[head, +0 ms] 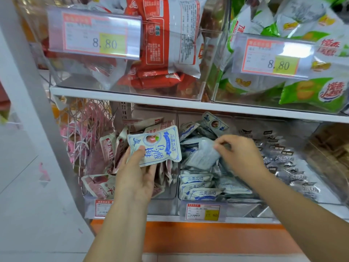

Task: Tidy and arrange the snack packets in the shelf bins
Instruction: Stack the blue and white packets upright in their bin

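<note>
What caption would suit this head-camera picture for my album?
Left hand holds a blue packet; right hand pinches a pale packet in the middle bin.

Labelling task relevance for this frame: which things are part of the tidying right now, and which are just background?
In the job: left hand gripping a blue-white packet; right hand pinching a pale packet in the middle bin.
Just there: red packets and green packets on the upper shelf; price tags; wire basket.
</note>
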A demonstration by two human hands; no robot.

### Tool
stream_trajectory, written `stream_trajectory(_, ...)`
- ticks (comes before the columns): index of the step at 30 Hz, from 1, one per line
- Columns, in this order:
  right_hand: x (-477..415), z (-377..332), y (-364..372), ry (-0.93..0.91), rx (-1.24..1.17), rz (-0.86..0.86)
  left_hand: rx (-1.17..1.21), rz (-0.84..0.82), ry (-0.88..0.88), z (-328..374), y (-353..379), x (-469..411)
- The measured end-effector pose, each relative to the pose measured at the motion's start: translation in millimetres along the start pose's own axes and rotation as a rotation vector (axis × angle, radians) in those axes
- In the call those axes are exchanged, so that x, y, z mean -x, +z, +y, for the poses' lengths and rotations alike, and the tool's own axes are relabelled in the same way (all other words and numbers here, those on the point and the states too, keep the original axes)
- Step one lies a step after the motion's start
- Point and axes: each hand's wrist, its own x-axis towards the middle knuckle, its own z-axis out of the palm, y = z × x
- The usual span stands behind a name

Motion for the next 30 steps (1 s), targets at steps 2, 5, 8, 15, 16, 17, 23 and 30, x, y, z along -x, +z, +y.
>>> stream_trajectory(2,11.6,3.4,-14.4,0.046,-0.176,0.071,-0.04,0.048,-0.025,-0.3,-1.8,0.4)
stream_trajectory(5,36.4,5.9,-28.7,0.137,-0.51,0.074,-0.051,0.047,-0.007,-1.1,-0.6,4.7)
stream_trajectory(8,62.2,9.4,-33.6,0.172,-0.607,0.064,-0.121,0.011,0.038,-5.0,1.3,13.1)
stream_trajectory(15,82.6,25.6,-21.6,0.25,-0.567,0.074,-0.24,-0.113,0.071,-22.0,5.3,29.8)
stream_trajectory(16,80.9,27.4,-20.1,0.263,-0.561,0.096,-0.249,-0.124,0.084,-23.4,6.6,31.1)
stream_trajectory(17,78.5,29.4,-18.2,0.286,-0.575,0.114,-0.252,-0.14,0.091,-24.5,7.8,31.9)
stream_trajectory(23,70.2,33.9,-13.0,0.396,-0.788,0.036,-0.343,-0.326,0.069,-32.1,14.9,37.0)
stream_trajectory(30,63.0,46.5,-52.9,0.306,-0.984,0.132,-0.705,-0.39,0.195,-35.2,11.1,35.2)
